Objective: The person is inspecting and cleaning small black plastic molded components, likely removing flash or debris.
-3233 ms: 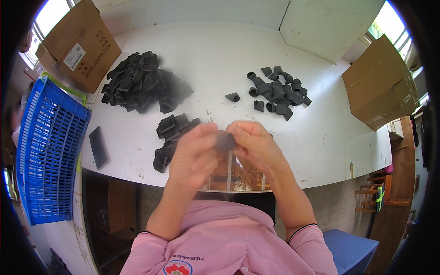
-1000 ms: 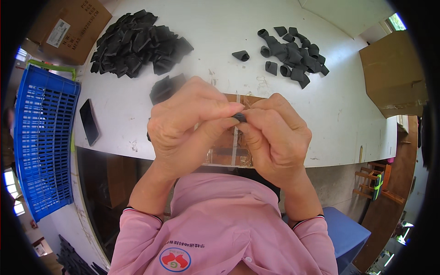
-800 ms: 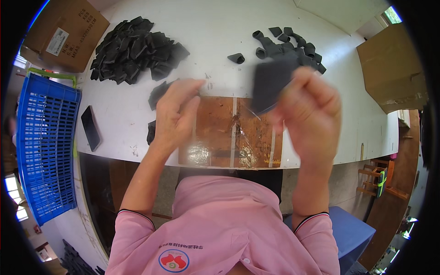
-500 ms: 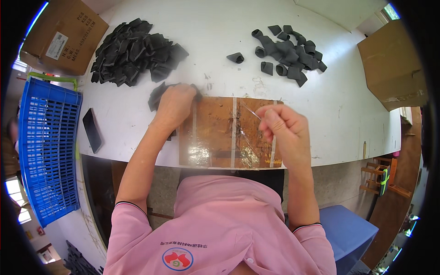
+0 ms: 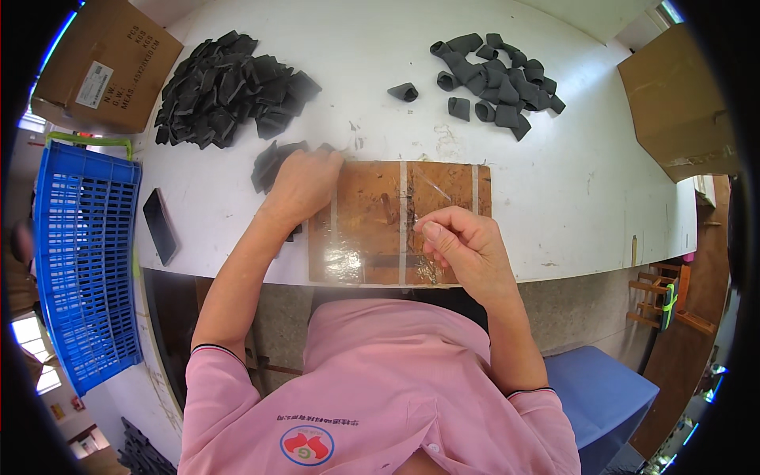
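Note:
My left hand [image 5: 305,184] is closed, its bent fingers at a small heap of dark grey fabric pieces [image 5: 273,164] by the board's upper left corner. A bit of grey piece shows at its fingertips; the rest is hidden under the hand. Over the right part of the brown board [image 5: 368,214], my right hand [image 5: 469,247] pinches thumb and forefinger together. What sits in that pinch is too small and shiny to make out. Pale strips run down the board, which has dark smears and a glossy surface.
A large pile of flat dark pieces [image 5: 226,91] lies far left. Rolled dark loops [image 5: 499,83] are gathered far right, one loop [image 5: 403,93] apart from them. A phone [image 5: 161,226], blue basket [image 5: 89,261], cartons [image 5: 107,67] [image 5: 681,103] and blue stool [image 5: 598,396] stand around.
My right hand has moved left and toward me over the board, and the thin shiny thing at its fingertips no longer shows clearly. My left hand stays by the small heap.

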A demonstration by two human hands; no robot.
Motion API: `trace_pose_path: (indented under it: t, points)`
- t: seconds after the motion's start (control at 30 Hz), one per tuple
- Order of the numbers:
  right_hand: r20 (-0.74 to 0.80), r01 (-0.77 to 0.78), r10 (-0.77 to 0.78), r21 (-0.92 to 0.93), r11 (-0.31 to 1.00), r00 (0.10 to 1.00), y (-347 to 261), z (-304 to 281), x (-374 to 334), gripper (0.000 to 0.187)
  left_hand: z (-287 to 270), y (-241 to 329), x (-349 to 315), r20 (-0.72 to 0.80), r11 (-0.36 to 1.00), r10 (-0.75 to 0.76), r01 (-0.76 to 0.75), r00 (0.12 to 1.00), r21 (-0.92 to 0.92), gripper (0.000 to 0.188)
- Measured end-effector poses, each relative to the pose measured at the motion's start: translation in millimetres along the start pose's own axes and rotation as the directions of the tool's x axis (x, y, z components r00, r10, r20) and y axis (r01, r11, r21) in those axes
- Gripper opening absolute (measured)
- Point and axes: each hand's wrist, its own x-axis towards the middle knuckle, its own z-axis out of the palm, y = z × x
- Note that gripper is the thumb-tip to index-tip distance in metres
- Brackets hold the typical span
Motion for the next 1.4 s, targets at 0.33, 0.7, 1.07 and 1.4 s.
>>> trace_pose_path:
  t: [0.33, 0.7, 1.07, 1.4]
  points:
    - [-0.111, 0.361, -0.420, -0.344, 0.867, 0.901, -1.4, 16.1, -7.8, 0.012, -20.0, 9.2, -16.2, -0.495, 0.924, -0.274, 0.083, 0.824, -0.373, 0.010]
    - [-0.129, 0.616, -0.749, -0.488, 0.618, 0.649, -13.8, 41.2, -8.3, 0.019, -52.2, 120.0, -63.6, -0.170, 0.410, -0.521, 0.071, 0.836, -0.909, 0.008]
    - [0.018, -0.046, 0.044, 0.561, 0.827, 0.999, -9.0, 28.0, -3.9, 0.005, -62.7, 120.2, -55.4, 0.235, -0.684, -0.381, -0.102, 0.894, -0.722, 0.015]
    - [0.189, 0.200, -0.258, 0.280, 0.939, 0.948, -76.7, 16.4, 5.4, 0.026, -95.0, 102.4, -42.9, -0.100, -0.999, -0.003, -0.008, 0.995, -0.053, 0.013]
